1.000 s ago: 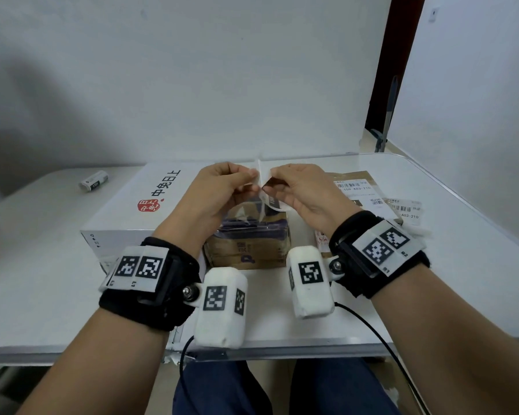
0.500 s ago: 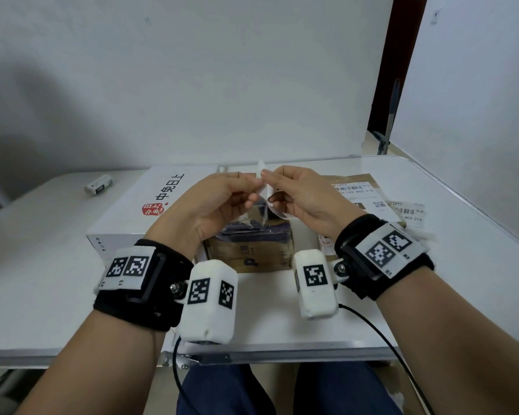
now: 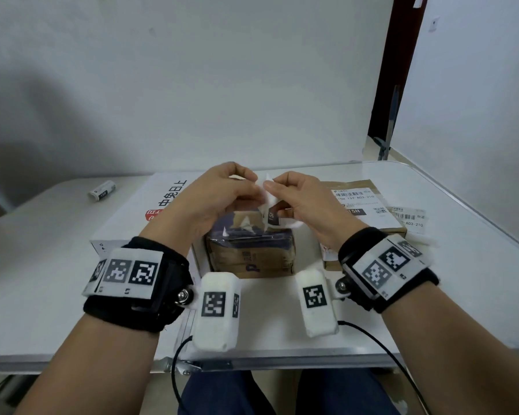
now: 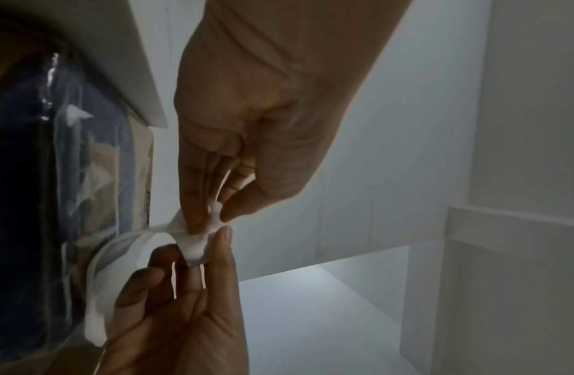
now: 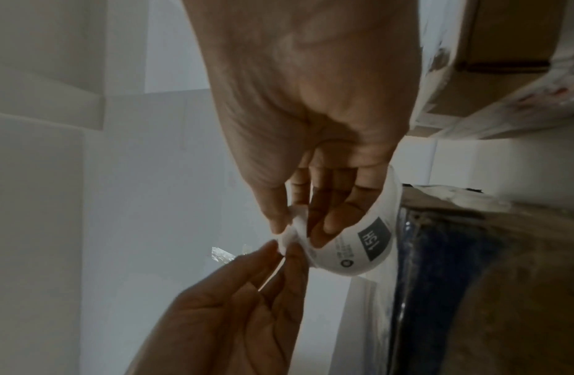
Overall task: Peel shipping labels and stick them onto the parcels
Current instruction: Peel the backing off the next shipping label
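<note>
Parcels [image 3: 249, 253] on white table [image 3: 477, 265]

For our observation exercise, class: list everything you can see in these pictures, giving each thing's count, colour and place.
label: one, white, curled, pinched between both hands above the small parcel
small parcel: one, brown with dark plastic wrap, table centre
white box: one, white with red logo, left of the small parcel
flat parcel: one, brown, already labelled, right
spare label: one, white, right of the flat parcel
tube: one, white, far left
table: one, white
wrist cameras: two, white, under the wrists
left hand: pinches the label
right hand: pinches the label
</note>
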The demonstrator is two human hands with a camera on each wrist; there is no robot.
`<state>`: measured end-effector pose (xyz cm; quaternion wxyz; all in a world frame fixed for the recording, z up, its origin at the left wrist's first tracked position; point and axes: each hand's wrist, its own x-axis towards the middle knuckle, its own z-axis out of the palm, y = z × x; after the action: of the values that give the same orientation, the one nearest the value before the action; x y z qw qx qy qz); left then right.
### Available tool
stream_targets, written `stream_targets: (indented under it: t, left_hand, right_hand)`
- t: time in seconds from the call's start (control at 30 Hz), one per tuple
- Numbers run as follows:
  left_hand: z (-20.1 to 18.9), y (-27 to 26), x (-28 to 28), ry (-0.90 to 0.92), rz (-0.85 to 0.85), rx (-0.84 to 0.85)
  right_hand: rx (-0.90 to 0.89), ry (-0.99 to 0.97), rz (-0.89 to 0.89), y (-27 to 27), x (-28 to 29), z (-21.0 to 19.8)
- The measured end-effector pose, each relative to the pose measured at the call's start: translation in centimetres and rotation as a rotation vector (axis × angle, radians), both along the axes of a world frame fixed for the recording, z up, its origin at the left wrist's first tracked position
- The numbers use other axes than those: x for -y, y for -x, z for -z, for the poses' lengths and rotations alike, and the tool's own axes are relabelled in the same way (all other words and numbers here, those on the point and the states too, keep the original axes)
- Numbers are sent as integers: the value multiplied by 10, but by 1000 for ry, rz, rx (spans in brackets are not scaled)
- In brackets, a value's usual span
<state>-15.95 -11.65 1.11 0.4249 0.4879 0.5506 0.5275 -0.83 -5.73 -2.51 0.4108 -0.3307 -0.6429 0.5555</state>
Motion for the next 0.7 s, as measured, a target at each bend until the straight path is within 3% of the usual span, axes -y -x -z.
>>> stream_targets:
  t: [0.2,0.33,0.53,0.7]
  left_hand:
    - [-2,-4,-2,-70,-55,-278]
    - [-4,-10,0,-12,-18,-191]
    - [-8,-9,3,66,-4,-18]
    - [-7,-7,3,82,-25,-27]
  right_hand:
    - [-7,98,-75,2,4,-9]
    - [61,-1,13,10,2,-12]
    - [-20,-26,-26,11,8,-7]
    - [-109,32,4,14,13,-2]
